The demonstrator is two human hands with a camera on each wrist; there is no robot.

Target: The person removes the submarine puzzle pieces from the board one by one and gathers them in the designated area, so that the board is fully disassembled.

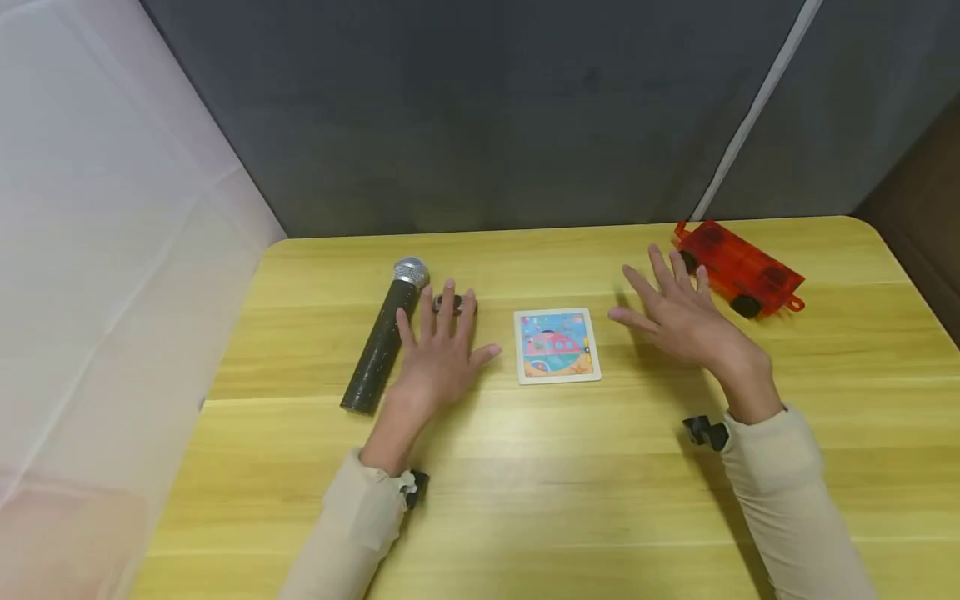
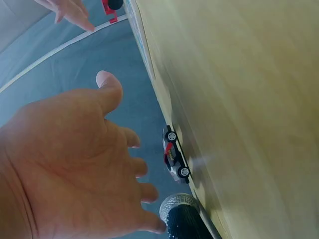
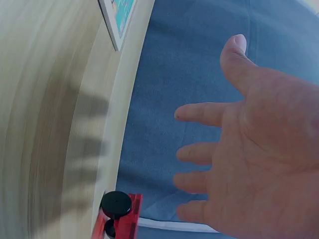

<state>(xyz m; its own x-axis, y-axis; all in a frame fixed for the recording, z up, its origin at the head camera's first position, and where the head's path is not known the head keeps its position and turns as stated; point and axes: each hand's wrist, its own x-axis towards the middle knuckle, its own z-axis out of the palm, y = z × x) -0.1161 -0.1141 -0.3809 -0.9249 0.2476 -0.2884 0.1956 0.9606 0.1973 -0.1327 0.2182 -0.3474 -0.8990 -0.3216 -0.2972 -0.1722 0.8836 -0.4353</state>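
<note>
Fingers spread, my left hand (image 1: 438, 362) hovers over the table beside a black microphone (image 1: 381, 342) with a silver mesh head. A small toy car (image 2: 174, 155) stands just beyond its fingertips, partly covered by them in the head view. My right hand (image 1: 686, 321) is raised above the table with its fingers apart, holding nothing. Near it lies a red see-through toy cart (image 1: 742, 265) with black wheels. Between the hands is a flat, white-framed square puzzle (image 1: 557, 346) with a pink and blue submarine picture.
The yellow wood-grain table (image 1: 555, 500) ends at a dark grey cloth partition (image 1: 480, 117) at the back. A pale sheet (image 1: 112, 250) hangs along the left side. Past the right edge is a brown surface (image 1: 918, 208).
</note>
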